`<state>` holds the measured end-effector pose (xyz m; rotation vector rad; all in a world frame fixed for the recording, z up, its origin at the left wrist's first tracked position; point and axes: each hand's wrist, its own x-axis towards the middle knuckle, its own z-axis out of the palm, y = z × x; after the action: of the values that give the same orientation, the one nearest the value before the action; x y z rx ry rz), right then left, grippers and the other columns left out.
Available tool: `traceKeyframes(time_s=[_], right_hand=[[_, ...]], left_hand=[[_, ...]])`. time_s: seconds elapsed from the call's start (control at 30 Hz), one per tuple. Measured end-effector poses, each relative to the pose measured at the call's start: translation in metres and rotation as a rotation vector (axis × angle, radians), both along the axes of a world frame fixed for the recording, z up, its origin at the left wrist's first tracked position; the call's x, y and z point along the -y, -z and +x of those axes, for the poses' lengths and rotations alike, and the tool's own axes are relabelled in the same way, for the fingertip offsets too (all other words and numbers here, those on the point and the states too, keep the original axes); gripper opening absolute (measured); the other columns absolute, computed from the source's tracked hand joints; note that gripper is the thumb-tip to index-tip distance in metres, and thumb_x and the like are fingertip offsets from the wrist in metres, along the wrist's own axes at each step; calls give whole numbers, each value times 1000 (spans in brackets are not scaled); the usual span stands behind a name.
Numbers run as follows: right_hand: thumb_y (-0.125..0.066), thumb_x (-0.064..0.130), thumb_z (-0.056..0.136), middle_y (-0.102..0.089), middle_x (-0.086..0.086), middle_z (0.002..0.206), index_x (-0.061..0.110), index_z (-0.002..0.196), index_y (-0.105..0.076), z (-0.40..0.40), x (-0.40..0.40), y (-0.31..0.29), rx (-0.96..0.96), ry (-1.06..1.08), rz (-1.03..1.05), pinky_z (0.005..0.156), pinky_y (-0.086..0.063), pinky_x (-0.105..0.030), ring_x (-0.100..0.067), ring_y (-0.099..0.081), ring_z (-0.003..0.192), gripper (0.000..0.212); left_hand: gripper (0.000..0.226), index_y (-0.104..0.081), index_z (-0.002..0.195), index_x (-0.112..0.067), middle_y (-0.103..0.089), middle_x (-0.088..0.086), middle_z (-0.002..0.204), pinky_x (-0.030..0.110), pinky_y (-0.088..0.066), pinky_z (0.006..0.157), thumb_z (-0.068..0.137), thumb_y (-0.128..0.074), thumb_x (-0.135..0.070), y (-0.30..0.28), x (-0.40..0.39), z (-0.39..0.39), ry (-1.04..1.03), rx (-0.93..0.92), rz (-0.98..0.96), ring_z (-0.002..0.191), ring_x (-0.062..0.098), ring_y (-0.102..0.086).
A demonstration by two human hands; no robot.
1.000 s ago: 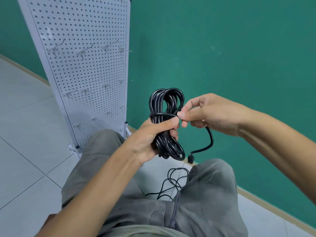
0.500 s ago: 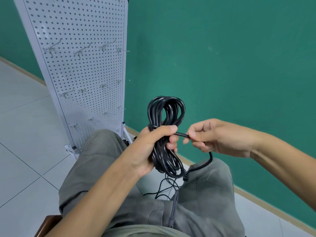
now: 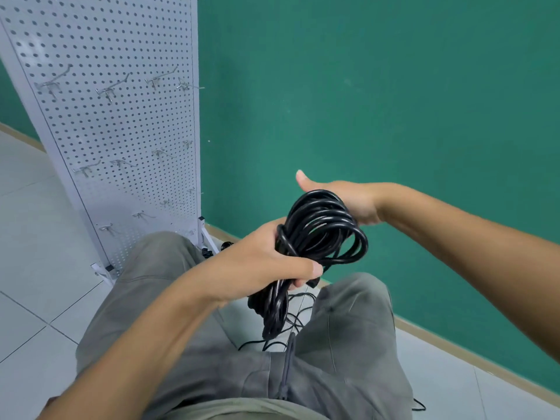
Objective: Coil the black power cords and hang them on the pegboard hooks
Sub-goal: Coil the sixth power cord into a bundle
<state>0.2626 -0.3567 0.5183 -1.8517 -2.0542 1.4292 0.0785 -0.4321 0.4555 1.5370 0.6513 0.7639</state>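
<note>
A black power cord (image 3: pixel 321 225) is wound into a bundle of several loops, tilted with its upper loop toward the right. My left hand (image 3: pixel 257 262) grips the bundle round its middle, thumb across the front. My right hand (image 3: pixel 360 204) is behind the upper loop with its thumb stretched upward; its fingers are hidden by the cord. The white pegboard (image 3: pixel 121 122) stands at the left, carrying several bare metal hooks (image 3: pixel 112 89) in rows.
A loose black cord (image 3: pixel 291 322) lies on the tiled floor between my knees in grey trousers (image 3: pixel 348 344). More black cable (image 3: pixel 225 245) sits at the pegboard's foot. A green wall (image 3: pixel 394 101) stands close behind.
My right hand let go of the cord end it pinched and moved up behind the upper loop. The bundle tilted to the right in my left hand. The view came closer to the pegboard.
</note>
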Motion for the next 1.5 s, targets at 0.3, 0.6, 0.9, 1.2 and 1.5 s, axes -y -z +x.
traceKeyframes(time_s=[0.3, 0.6, 0.9, 1.2, 1.5], right_hand=[[-3, 80, 92, -54, -12, 60, 3, 97, -61, -33, -31, -33, 390, -140, -64, 56, -38, -30, -22, -40, 48, 97], [-16, 74, 99, -59, -12, 68, 5, 101, -66, -66, -35, -55, 566, -218, 86, 57, -35, -31, -20, -41, 47, 85], [-44, 43, 107, -68, -3, 67, 4, 104, -69, -59, 2, -60, 441, -289, 357, 52, -42, -21, -15, -44, 51, 47], [-66, 37, 97, -72, -21, 77, 3, 78, -70, -41, 29, -58, 334, -195, 543, 52, -37, -25, -16, -44, 51, 39], [-70, 29, 95, -59, -2, 59, 13, 87, -63, -27, 43, -20, -76, -52, 416, 51, -33, -22, -13, -38, 49, 19]], left_hand=[[24, -53, 84, -1, -53, 6, 69, 31, -42, 63, 92, -72, -11, -6, -38, 9, 400, -328, 66, 64, 21, -46], [31, -61, 84, -12, -58, 9, 75, 35, -43, 67, 85, -79, -38, 3, -62, 26, 414, -461, -75, 71, 27, -49], [19, -58, 79, -15, -57, 6, 70, 33, -41, 64, 92, -71, -13, 31, -60, 17, 137, -162, -274, 59, 17, -50], [20, -59, 90, -13, -61, 4, 69, 33, -43, 66, 79, -74, -11, 43, -47, 11, -317, 299, -432, 58, 16, -54], [12, -61, 89, -12, -56, 0, 70, 27, -51, 67, 78, -66, -14, 27, -22, -2, -172, 697, -592, 56, 11, -52]])
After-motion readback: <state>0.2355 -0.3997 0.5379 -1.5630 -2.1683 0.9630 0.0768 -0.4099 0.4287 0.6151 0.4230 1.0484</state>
